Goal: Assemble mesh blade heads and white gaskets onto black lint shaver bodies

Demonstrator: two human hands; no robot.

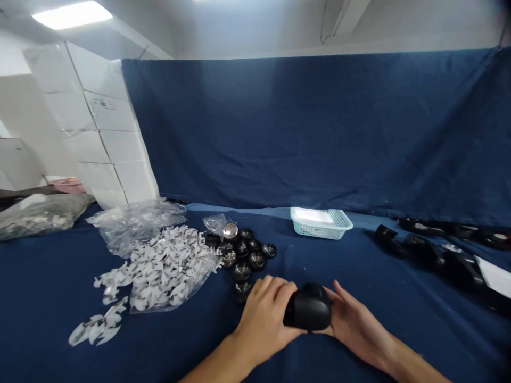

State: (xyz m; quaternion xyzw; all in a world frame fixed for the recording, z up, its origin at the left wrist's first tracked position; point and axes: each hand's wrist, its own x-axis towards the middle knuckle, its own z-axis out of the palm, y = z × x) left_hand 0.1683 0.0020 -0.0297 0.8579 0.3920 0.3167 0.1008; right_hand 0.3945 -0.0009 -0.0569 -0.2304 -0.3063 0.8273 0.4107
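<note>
A smooth black rounded part (313, 308) is between my two hands, low in the view just right of the middle. My left hand (265, 314) wraps its fingers round the left end of it. On the right end, my right hand (355, 324) touches the part with its palm turned toward it and its thumb raised; its other fingers are partly hidden behind the part. Several round black caps (241, 271) lie just beyond my left hand, with a perforated metal disc (230, 231) at the back of that group.
Left of the caps, grey-white plastic pieces (167, 266) spill from a clear bag (136, 221). A light blue basket (339, 226) stands by the blue curtain (303, 133). More black parts (427, 252) lie at the right. White boxes (115, 143) are stacked at the back left.
</note>
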